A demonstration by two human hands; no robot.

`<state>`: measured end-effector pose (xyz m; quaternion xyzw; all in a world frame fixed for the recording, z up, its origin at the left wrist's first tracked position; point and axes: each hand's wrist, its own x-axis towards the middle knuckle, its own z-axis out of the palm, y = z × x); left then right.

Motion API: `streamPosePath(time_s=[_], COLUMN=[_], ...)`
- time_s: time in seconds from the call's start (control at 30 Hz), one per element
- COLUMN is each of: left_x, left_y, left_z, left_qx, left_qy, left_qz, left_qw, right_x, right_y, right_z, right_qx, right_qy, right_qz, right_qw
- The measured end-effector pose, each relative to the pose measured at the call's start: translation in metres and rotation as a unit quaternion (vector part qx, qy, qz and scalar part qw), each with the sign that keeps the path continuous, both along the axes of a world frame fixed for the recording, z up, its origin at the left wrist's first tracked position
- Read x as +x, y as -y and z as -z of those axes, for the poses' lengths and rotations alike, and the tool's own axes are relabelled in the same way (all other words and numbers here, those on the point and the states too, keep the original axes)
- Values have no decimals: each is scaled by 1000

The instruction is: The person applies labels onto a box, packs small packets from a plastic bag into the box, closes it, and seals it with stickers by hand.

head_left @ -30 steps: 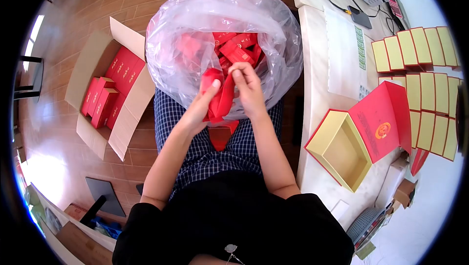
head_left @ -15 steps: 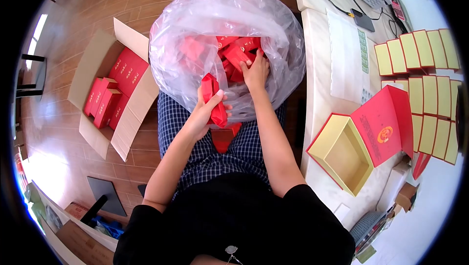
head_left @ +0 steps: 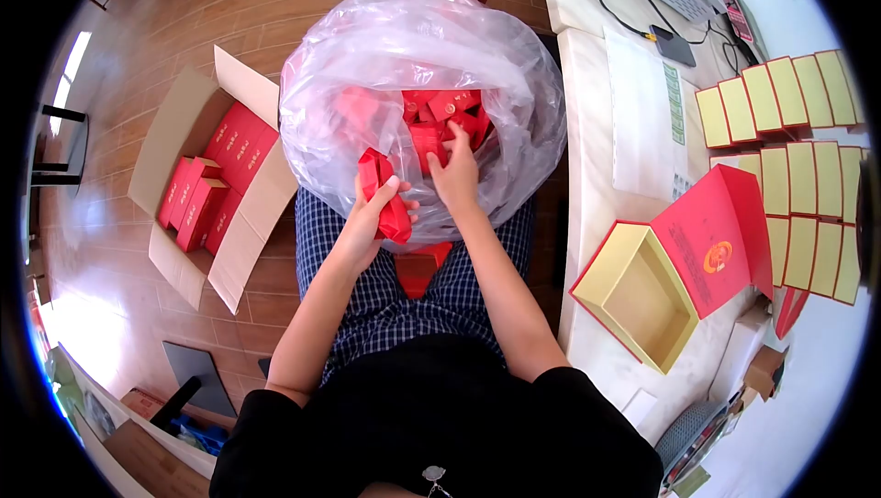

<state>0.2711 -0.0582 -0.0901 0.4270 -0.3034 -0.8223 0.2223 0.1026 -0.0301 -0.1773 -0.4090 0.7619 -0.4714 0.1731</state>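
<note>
A large clear plastic bag (head_left: 321,57) stands open in front of my lap, with several small red packets (head_left: 463,117) inside. My left hand (head_left: 372,215) is closed around a folded red packet (head_left: 393,221), held upright at the near rim of the bag. Inside the bag's mouth, my right hand (head_left: 456,175) has its thumb and fingers apart, against or just beside another red packet (head_left: 425,142). Whether it touches that packet I cannot tell. Below the bag, something red (head_left: 420,270) shows between my legs.
On the floor at left, an open cardboard carton (head_left: 262,223) holds several red boxes (head_left: 197,200). The table (head_left: 587,186) at right bears an open red box with a gold interior (head_left: 647,301), a sheet of labels (head_left: 638,112), a phone (head_left: 673,45) and stacked gold-and-red boxes (head_left: 798,177).
My right hand has drawn back toward me and left, its fingers spreading off the packet they held. My left hand has shifted slightly left with its packet. The whole view has moved a little.
</note>
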Motion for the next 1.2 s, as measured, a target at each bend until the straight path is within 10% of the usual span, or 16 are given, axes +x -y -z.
streamPosePath(time_s=[0.1, 0.3, 0.73, 1.1, 1.2], left_x=[6, -11, 9, 10, 14], left_y=[4, 3, -6, -13, -12], left_z=[-1, -4, 8, 8, 13], left_qx=[76, 103, 81, 81, 98], left_qy=[-39, -125, -45, -25, -31], left_qz=[0, -20, -52, -27, -23], left_qw=[996, 987, 994, 996, 994], right_x=[0, 35, -34, -25, -23], right_y=[-6, -30, 0, -2, -17], right_z=[-18, -74, 25, 18, -14], right_qx=[-167, -259, 123, 292, 106], right_qy=[317, 366, -71, 10, 123], right_qz=[13, -54, 153, 113, 85], right_qw=[933, 892, 978, 950, 983])
